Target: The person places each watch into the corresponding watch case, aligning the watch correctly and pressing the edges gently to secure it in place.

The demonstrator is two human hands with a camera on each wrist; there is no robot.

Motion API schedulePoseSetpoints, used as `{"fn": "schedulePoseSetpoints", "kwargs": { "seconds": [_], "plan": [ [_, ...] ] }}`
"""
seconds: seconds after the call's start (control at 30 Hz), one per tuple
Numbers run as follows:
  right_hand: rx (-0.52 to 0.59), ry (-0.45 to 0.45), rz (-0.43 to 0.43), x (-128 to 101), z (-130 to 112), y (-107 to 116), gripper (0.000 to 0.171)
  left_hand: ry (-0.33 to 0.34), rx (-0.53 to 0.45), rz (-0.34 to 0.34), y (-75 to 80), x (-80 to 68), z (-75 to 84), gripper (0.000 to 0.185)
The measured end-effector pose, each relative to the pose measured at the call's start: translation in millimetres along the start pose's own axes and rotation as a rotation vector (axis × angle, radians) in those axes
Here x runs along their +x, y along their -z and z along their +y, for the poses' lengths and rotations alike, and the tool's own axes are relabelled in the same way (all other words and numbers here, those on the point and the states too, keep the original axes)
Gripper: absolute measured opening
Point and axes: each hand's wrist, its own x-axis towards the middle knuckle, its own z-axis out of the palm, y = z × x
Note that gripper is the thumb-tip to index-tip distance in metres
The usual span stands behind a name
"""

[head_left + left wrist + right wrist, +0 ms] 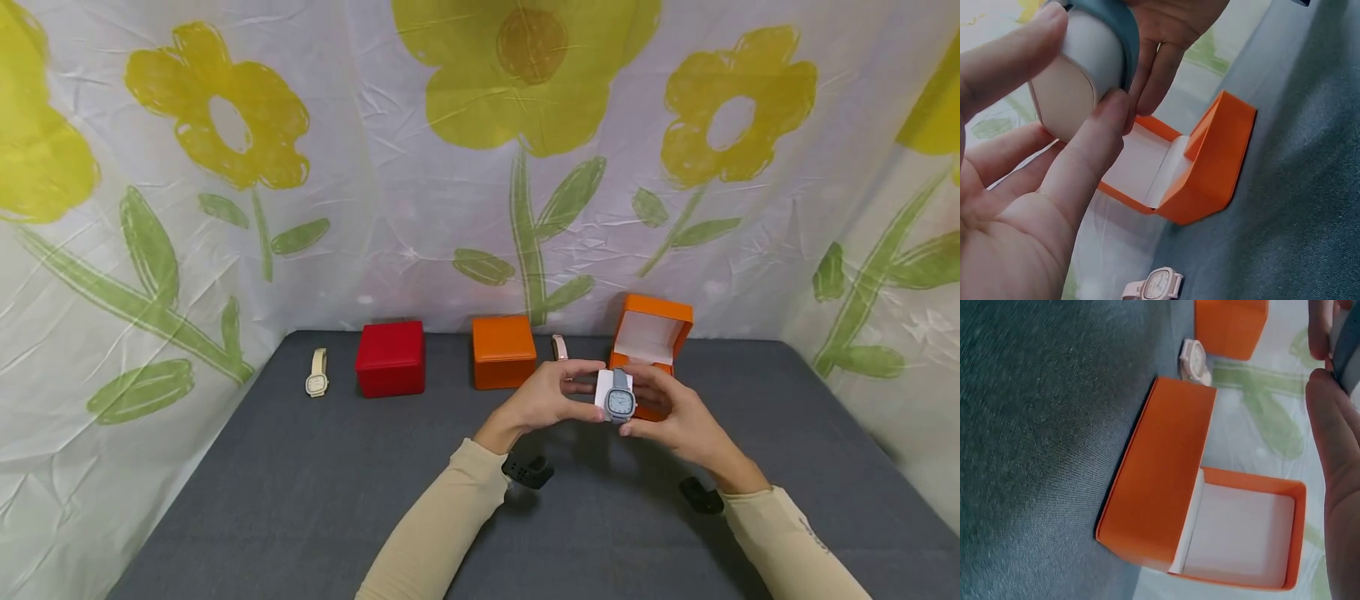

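1. The head view shows both hands raised above the grey fabric-covered worktop [300, 492], sharing a grey-strapped watch with a pale rectangular face [620, 400] wrapped round a white cushion [604, 392]. The left hand [543, 400] grips the cushion's left side with curled fingers; the right hand [675, 421] pinches the watch from the right.
2. Just behind the hands stands the open orange box with a white lining [651, 337], its lid upright. Only this view takes in the whole back row: a closed orange square box [503, 352], a closed red square box [391, 358] and a cream-strapped watch [317, 373] lying flat at far left.
3. The left wrist view gives the cushion's [1075, 75] underside, which the head view hides: thumb and fingers [1088, 156] clamp it, the grey strap [1119, 31] curving over it. Below lies the open box [1210, 162] and a pink-strapped watch [1155, 284].
4. The right wrist view shows the open box's [1166, 475] empty white interior, the pink watch [1194, 359] between the two orange boxes, and only the edge of the right hand's fingers [1338, 462].
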Motion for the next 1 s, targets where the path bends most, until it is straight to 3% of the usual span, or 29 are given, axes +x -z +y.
{"fn": "schedulePoseSetpoints", "kwargs": {
  "seconds": [0.23,0.37,0.5,0.63,1.0],
  "plan": [
    [-0.005,-0.028,-0.018,1,-1,-5,0.074,-0.029,-0.006,-0.024,-2.6,1.6,-1.8,0.069],
    [-0.083,-0.047,-0.002,2,-8,-5,0.078,-0.03,0.004,0.008,-2.6,2.3,-2.0,0.069],
    [-0.171,0.048,0.066,3,-28,-6,0.074,-0.012,-0.01,0.057,-1.9,1.7,-0.1,0.069],
    [-0.208,0.18,0.116,3,-46,-7,0.057,0.002,-0.022,0.07,-1.9,1.7,1.0,0.07],
    [-0.169,0.249,0.101,3,-48,-8,0.042,-0.004,0.0,0.056,-6.5,2.7,-2.2,0.069]
  ]
}}
